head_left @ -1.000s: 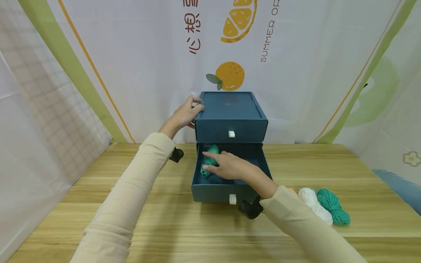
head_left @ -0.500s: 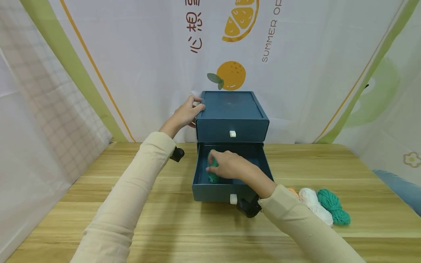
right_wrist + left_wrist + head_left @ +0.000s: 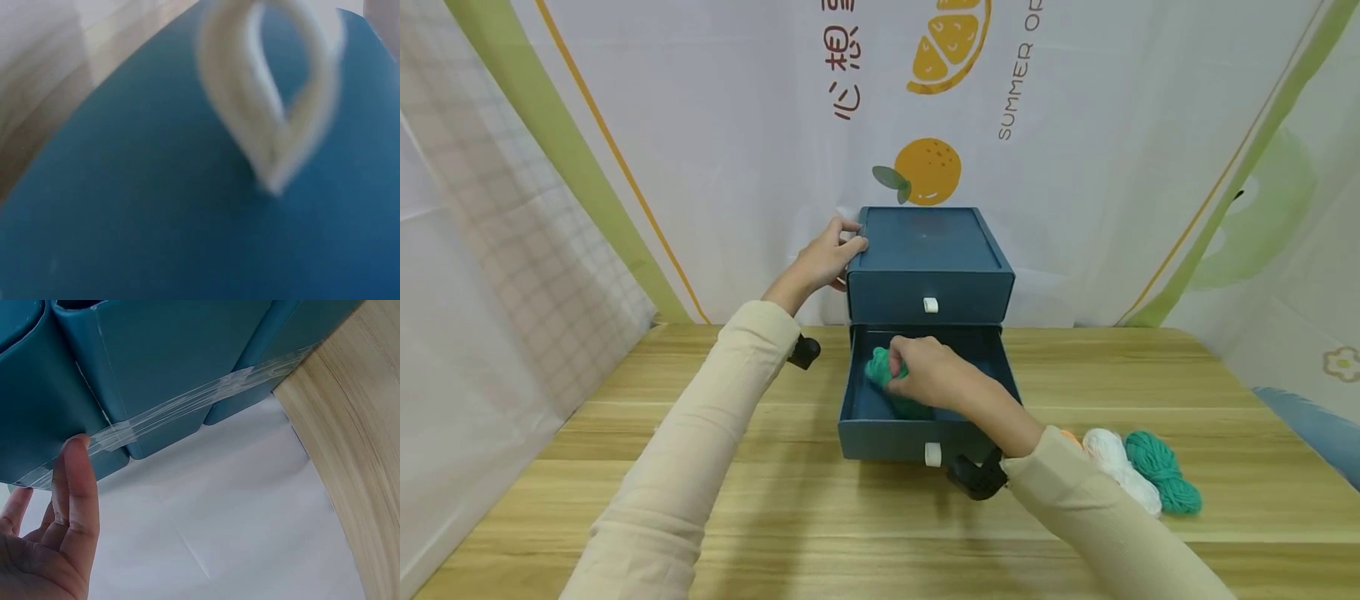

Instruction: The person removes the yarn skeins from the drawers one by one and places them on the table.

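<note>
Two cream sleeves [image 3: 677,442] are being held out over a wood-grained table [image 3: 760,521]. On the right, a white yarn bundle [image 3: 1122,471] and a green skein [image 3: 1163,473] are being shown side by side, with an orange bit [image 3: 1071,436] being mostly hidden by the right sleeve. Ahead, a blue lower drawer [image 3: 880,440] is being shown pulled out, probably to give access from above. Inside, toward its left, a green yarn bundle [image 3: 877,367] is being pinched narrowly between thumb and fingers by the right hand [image 3: 931,371]; whether it is being rested on the drawer floor cannot be told. Behind, the cabinet [image 3: 925,237] is being touched at its upper left edge by the left hand [image 3: 822,257], fingers being laid fairly straight along its taped side, seemingly to steady it. Farthest back, a fruit-printed curtain [image 3: 737,150] is being hung
</note>
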Action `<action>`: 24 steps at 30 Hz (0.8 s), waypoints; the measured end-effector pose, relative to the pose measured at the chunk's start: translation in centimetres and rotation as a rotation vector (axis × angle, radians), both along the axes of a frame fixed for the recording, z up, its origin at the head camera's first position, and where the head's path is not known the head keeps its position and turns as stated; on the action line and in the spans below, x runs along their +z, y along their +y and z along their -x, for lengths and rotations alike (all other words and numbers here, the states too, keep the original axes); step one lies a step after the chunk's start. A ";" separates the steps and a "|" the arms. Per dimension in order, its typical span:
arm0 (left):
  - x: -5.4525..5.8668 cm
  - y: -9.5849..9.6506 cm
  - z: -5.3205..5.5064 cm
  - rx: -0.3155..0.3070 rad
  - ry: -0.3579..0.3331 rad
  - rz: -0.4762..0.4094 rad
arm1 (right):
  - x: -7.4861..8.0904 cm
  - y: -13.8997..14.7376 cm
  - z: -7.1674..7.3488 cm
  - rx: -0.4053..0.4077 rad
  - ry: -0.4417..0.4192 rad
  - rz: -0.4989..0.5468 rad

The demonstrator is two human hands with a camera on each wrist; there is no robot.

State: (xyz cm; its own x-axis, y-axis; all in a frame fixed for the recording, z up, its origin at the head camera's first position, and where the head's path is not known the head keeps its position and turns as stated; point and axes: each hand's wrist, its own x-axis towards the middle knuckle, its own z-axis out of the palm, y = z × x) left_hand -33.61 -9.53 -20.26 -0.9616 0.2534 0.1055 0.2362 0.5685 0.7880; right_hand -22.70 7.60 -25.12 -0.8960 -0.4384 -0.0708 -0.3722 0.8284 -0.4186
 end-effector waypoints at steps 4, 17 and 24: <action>0.0 0.0 0.0 -0.005 -0.001 0.002 | 0.4 1.3 -0.3 0.040 0.078 0.056; -0.1 -0.1 0.2 -0.007 0.007 -0.001 | 2.3 7.7 -3.3 -0.003 0.270 0.329; -0.1 0.1 0.2 -0.009 0.008 0.008 | 1.9 13.2 -5.8 -0.157 0.342 0.344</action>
